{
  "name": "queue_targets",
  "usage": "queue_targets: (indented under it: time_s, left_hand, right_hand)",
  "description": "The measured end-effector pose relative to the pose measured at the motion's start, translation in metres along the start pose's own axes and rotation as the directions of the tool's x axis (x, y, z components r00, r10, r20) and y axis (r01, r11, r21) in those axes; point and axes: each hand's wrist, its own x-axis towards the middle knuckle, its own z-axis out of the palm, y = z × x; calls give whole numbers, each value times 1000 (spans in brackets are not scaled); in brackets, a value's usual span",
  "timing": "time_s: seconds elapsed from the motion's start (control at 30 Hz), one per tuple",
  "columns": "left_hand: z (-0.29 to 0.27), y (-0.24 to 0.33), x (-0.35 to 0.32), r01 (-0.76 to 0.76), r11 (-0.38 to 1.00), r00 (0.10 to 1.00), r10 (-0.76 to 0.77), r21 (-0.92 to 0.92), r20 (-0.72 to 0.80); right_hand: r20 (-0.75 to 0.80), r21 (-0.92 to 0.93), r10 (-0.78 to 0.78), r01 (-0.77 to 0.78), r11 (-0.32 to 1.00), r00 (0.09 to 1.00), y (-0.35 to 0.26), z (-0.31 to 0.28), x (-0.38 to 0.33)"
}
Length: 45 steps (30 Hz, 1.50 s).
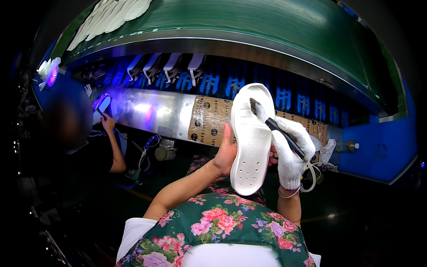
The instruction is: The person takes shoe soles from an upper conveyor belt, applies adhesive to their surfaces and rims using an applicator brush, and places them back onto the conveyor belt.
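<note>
Before a green conveyor [267,26], left hand [224,153] grips a white perforated sole [251,147]; gloved right hand [291,155] clasps a brush [275,129].

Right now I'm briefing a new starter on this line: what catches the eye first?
At centre, a white moulded shoe sole stands upright in the bare left hand. The white-gloved right hand holds a black-handled brush against its upper end. Behind, blue-lit racks run beneath a curved green conveyor belt.
</note>
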Motion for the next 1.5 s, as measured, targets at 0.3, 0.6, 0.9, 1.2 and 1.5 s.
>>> queue_targets:
  time_s: [0.3, 0.6, 0.9, 1.2, 1.5]
  left_hand:
    - [3, -9, -1, -52, 974, 994, 29, -219, -108]
    - [-3, -14, -2, -79, 927, 923, 207, 368, -323]
    - [1, -15, -7, -28, 876, 920, 211, 482, -330]
    - [-13, -7, -20, -62, 821, 939, 240, 567, -246]
    - [-11, 15, -22, -39, 797, 967, 181, 602, -177]
  right_hand:
    - [23, -92, -75, 77, 993, 997, -2, 7, -1]
    - [101, -264, -378, 391, 881, 920, -1, 17, 9]
    - [299, -266, -398, 477, 838, 867, -8, 23, -8]
    - [144, -294, -383, 409, 864, 912, -4, 23, -9]
    - [115, -151, -295, 310, 939, 949, 3, 18, -7]
